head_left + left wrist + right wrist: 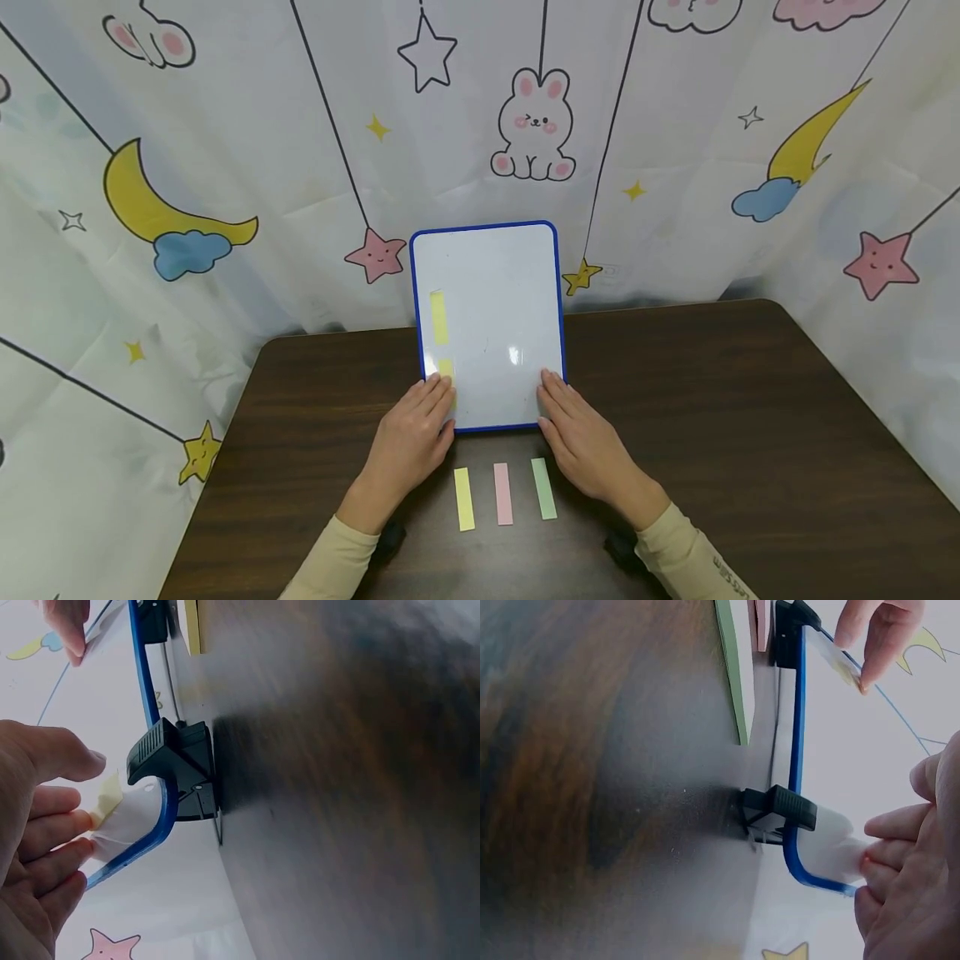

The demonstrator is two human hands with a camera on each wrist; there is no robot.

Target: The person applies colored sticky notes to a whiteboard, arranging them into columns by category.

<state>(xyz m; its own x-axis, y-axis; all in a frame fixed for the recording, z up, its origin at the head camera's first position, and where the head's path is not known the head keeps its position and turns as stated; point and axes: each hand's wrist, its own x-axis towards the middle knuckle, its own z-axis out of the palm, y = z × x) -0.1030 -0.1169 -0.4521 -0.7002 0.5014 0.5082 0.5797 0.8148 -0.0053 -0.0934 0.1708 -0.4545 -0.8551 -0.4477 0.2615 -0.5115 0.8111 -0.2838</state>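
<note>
A blue-framed whiteboard point(495, 308) stands on the table, propped on a stand with black clips point(169, 761). One yellow sticky strip point(438, 317) is on its left side. Below that, a second yellow strip point(109, 801) lies under the fingertips of my left hand point(412, 429), which press it to the board with the fingers fairly straight. My right hand point(588, 437) rests its extended fingertips on the board's lower right side. In the right wrist view another black clip point(780, 806) grips the board's lower edge near my right hand point(915, 862).
In front of the board lie three small pads of sticky strips: yellow point(464, 498), pink point(503, 494) and green point(543, 488). The dark wooden table point(712, 400) spreads to both sides. A white printed curtain point(300, 167) hangs behind it.
</note>
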